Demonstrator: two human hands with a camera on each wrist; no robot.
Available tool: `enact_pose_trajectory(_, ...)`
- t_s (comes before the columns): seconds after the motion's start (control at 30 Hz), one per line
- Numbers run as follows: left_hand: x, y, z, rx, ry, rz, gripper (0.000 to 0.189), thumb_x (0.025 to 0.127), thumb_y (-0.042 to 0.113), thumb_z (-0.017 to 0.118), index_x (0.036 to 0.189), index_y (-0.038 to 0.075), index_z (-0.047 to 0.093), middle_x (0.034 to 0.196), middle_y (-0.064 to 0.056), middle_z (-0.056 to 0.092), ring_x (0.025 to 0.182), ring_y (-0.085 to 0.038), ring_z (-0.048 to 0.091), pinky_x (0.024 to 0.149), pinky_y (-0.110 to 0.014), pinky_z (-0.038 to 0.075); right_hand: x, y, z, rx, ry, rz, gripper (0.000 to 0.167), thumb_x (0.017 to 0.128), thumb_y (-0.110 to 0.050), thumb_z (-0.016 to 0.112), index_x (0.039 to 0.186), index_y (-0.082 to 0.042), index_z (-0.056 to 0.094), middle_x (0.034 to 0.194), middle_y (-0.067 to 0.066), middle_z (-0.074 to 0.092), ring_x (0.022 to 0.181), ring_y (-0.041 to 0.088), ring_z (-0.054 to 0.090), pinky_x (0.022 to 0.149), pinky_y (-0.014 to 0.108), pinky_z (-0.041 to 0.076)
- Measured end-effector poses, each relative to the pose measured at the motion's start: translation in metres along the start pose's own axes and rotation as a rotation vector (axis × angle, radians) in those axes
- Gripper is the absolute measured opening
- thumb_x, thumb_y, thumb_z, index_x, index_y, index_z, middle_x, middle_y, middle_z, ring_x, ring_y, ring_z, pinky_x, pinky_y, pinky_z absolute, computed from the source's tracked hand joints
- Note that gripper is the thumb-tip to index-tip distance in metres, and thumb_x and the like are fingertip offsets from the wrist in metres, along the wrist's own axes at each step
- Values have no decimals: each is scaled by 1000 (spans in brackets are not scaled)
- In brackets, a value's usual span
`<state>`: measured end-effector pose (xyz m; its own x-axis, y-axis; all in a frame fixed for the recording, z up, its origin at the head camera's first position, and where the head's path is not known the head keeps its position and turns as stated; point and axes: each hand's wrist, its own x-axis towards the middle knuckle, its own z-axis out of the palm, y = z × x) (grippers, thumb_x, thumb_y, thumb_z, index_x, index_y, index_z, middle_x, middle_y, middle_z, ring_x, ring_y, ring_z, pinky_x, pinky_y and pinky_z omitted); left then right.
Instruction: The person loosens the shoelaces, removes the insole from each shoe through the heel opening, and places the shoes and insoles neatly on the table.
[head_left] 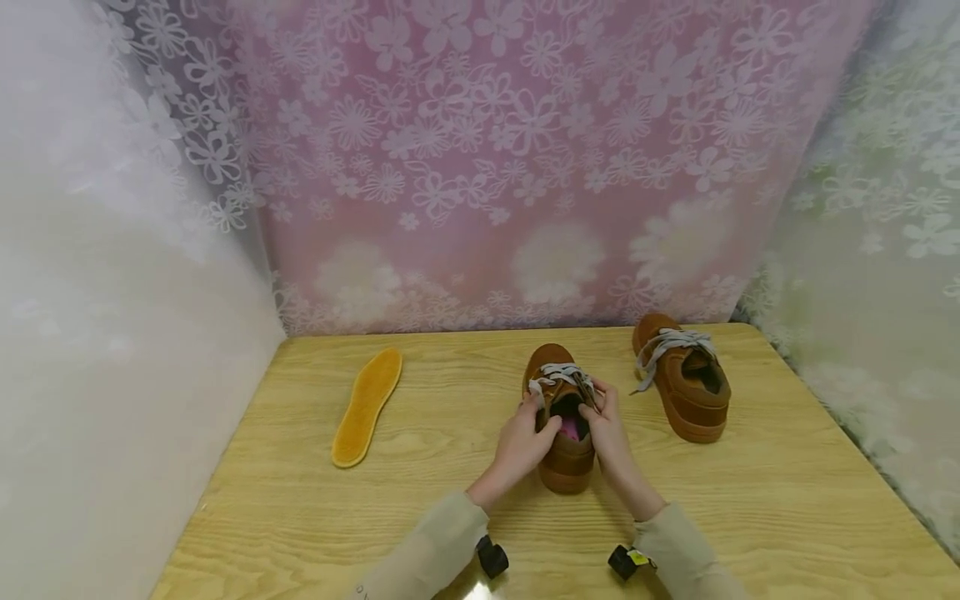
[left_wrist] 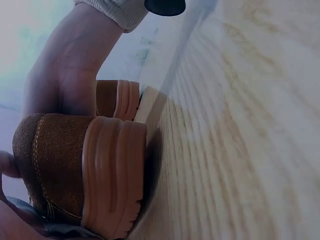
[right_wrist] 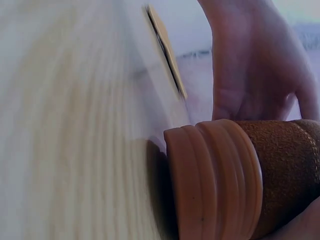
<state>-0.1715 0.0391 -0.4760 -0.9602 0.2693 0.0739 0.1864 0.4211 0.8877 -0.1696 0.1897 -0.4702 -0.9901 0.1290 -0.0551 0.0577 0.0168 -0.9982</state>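
A brown lace-up shoe [head_left: 566, 467] with grey laces stands on the table, its toe pointing away from me. My left hand [head_left: 519, 443] grips the left side of its opening, thumb over the rim. On the opposite side my right hand [head_left: 611, 437] holds the collar in the same manner, its thumb at the opening. Between the thumbs a pink patch [head_left: 570, 427] shows inside the shoe; what it belongs to is hard to tell. Both wrist views show the heel, with its thick ridged sole [right_wrist: 215, 185] close to the tabletop.
A matching brown shoe [head_left: 693, 400] with loose grey laces stands to the right. An orange-yellow insole [head_left: 367, 408] lies flat on the left of the wooden table [head_left: 450, 375]. Floral curtains [head_left: 510, 167] hang behind the table and at both sides.
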Motion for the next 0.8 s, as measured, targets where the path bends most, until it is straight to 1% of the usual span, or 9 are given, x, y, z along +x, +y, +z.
enact_pose_trajectory(0.03, 3, 0, 3, -7, -18, 3, 61, 104, 32, 53, 153, -2, 40, 158, -23, 35, 141, -41, 42, 110, -56, 42, 3, 0, -3, 4, 10, 1, 54, 106, 2, 33, 155, 2, 13, 161, 30, 25, 149, 38, 27, 118, 47, 24)
enact_pose_trajectory(0.1, 10, 0, 9, -24, -60, 3, 67, 105, 37, 52, 157, 0, 31, 162, -23, 28, 142, -41, 40, 110, -56, 41, 10, 1, -10, 15, 29, 12, 54, 106, 2, 33, 156, 2, 13, 160, 29, 26, 147, 38, 29, 118, 45, 25)
enact_pose_trajectory(0.2, 20, -1, 18, -52, -119, 9, 80, 105, 48, 50, 161, 2, 18, 166, -23, 14, 148, -40, 30, 114, -56, 36, 18, 2, -19, 24, 45, 22, 54, 106, 1, 32, 157, 1, 13, 161, 27, 27, 146, 37, 31, 117, 45, 26)
enact_pose_trajectory(0.3, 29, -1, 26, -100, -180, 7, 96, 100, 62, 51, 163, 7, 5, 168, -21, -3, 153, -37, 14, 119, -55, 29, 27, 3, -28, 24, 48, 25, 55, 107, -1, 31, 158, -1, 12, 161, 27, 25, 145, 38, 31, 116, 46, 27)
enact_pose_trajectory(0.4, 35, -2, 31, -128, -230, 5, 110, 92, 70, 56, 163, 13, -5, 167, -18, -14, 155, -37, 4, 119, -55, 28, 36, 3, -34, 18, 54, 31, 56, 107, -3, 32, 159, -1, 10, 161, 28, 24, 144, 40, 31, 116, 50, 28)
enact_pose_trajectory(0.47, 39, -2, 34, -133, -252, 0, 116, 89, 70, 62, 163, 16, -8, 167, -16, -18, 155, -37, -1, 119, -55, 27, 40, 4, -38, 15, 61, 30, 56, 107, -3, 32, 159, 0, 10, 160, 29, 24, 144, 41, 31, 116, 51, 28)
enact_pose_trajectory(0.6, 48, 0, 37, -105, -277, 14, 119, 88, 58, 72, 162, 17, -12, 166, -16, -21, 155, -37, -3, 120, -55, 27, 49, 6, -46, 16, 73, 26, 56, 109, -5, 32, 160, -2, 10, 162, 26, 21, 144, 40, 30, 117, 52, 27)
enact_pose_trajectory(0.7, 56, 0, 41, -79, -281, 34, 119, 89, 50, 75, 162, 16, -13, 166, -17, -21, 155, -37, -2, 120, -54, 27, 57, 9, -51, 33, 82, 20, 54, 109, -6, 31, 160, -3, 11, 162, 24, 22, 143, 37, 31, 117, 51, 28)
enact_pose_trajectory(0.8, 65, -3, 45, -57, -277, 41, 119, 89, 47, 76, 162, 16, -13, 166, -17, -19, 155, -36, -1, 120, -53, 28, 65, 11, -54, 44, 90, 23, 52, 110, -8, 32, 159, -4, 15, 162, 22, 26, 140, 34, 35, 115, 48, 32)
